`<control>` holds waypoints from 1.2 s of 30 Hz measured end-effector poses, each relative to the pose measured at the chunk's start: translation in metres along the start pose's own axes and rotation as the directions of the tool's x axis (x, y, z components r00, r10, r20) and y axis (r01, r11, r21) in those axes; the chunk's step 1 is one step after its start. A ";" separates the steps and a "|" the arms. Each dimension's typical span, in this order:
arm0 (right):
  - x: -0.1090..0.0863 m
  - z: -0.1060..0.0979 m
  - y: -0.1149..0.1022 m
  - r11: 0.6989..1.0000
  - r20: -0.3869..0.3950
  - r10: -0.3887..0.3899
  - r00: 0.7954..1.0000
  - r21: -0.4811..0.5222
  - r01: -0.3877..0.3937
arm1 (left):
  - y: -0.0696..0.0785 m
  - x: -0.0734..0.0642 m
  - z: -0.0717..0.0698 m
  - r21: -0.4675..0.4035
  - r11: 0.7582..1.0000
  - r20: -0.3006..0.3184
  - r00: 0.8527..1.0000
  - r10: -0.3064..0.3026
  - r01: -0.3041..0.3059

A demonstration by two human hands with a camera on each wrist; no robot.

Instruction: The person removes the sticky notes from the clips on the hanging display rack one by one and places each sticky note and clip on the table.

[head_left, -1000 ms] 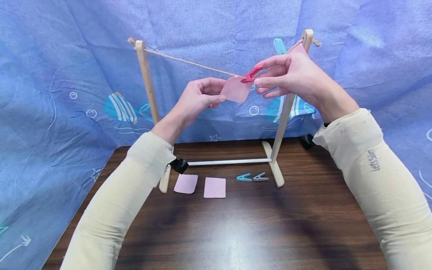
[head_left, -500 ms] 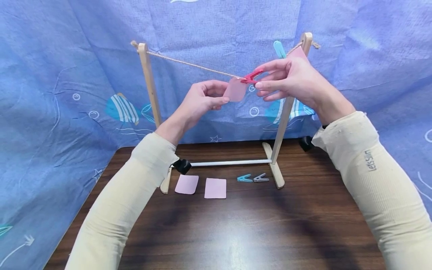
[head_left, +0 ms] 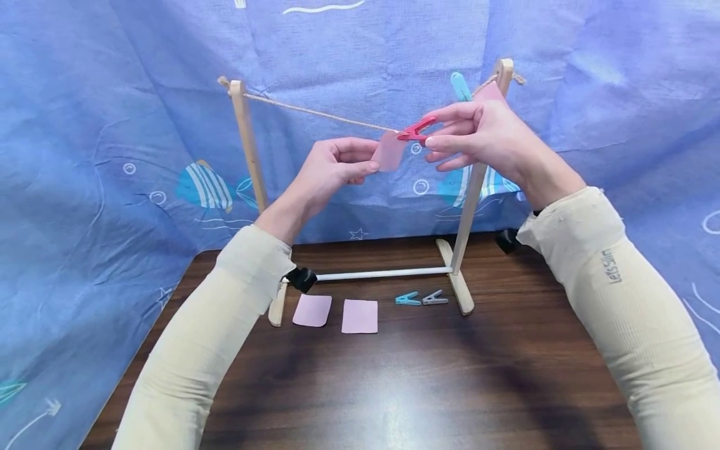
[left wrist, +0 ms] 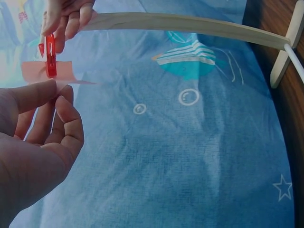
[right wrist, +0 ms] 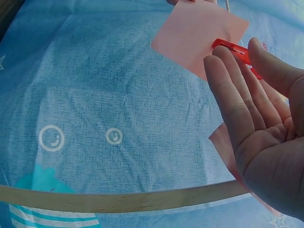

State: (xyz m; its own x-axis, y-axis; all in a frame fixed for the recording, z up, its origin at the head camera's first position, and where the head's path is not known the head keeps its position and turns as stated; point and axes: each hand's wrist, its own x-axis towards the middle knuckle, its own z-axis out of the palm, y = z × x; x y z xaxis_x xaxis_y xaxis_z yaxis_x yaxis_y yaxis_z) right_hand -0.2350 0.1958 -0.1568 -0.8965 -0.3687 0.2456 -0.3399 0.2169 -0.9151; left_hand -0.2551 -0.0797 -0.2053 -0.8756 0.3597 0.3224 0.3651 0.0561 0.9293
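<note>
My left hand (head_left: pixel 340 161) pinches the edge of a pink square of paper or cloth (head_left: pixel 389 152) up at the rope (head_left: pixel 320 114). A red clothespin (head_left: pixel 415 130) sits at that square's upper right corner, against the rope. Its handles are held between the thumb and fingers of my right hand (head_left: pixel 478 134). In the left wrist view the red clothespin (left wrist: pixel 51 57) stands over the curved pink square (left wrist: pixel 33 71), just above my left fingertips. The right wrist view shows the pink square (right wrist: pixel 194 35) spread flat, the clothespin's (right wrist: pixel 232 49) tip on it.
Behind my right hand, a light blue clothespin (head_left: pixel 460 86) and another pink square (head_left: pixel 490 92) hang on the rope. Wooden posts (head_left: pixel 247 144) carry the rope. On the table (head_left: pixel 394 387) lie two pink squares (head_left: pixel 360 317), a blue clothespin (head_left: pixel 407 299) and a grey clothespin (head_left: pixel 435 298).
The pink square has turned more edge-on and shifted slightly left with the red clothespin. Both hands keep their hold. The head view has tilted up slightly.
</note>
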 end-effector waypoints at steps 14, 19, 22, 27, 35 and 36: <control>0.000 -0.004 0.002 0.998 -0.028 -0.048 0.998 0.029 0.049 | 0.005 0.004 0.004 -0.146 0.989 0.022 1.000 -0.021 0.024; 0.000 -0.004 0.004 0.996 -0.044 -0.084 0.996 0.036 0.085 | 0.007 0.003 0.005 -0.163 0.986 0.024 0.999 -0.028 0.032; 0.001 -0.003 0.005 0.994 -0.051 -0.101 0.994 0.045 0.103 | 0.008 0.003 0.005 -0.163 0.986 0.025 0.999 -0.034 0.037; 0.000 -0.003 0.006 0.986 -0.051 -0.107 0.993 0.120 0.113 | 0.008 0.003 0.006 -0.157 0.987 0.021 0.999 -0.037 0.040; -0.003 -0.003 0.009 0.967 -0.046 -0.134 0.990 0.214 0.141 | 0.008 0.002 0.007 -0.156 0.987 0.015 0.999 -0.042 0.044; -0.003 -0.002 0.009 0.966 -0.049 -0.137 0.989 0.215 0.144 | 0.008 0.002 0.007 -0.158 0.986 0.015 0.999 -0.043 0.045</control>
State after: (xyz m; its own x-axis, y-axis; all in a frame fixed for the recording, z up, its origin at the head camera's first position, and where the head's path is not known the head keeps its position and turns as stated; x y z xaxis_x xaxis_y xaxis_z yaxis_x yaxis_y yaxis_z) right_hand -0.2363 0.2009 -0.1647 -0.8546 -0.3498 0.3837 -0.3965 -0.0377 -0.9173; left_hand -0.2517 -0.0725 -0.1987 -0.8856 0.3709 0.2796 0.2713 -0.0755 0.9595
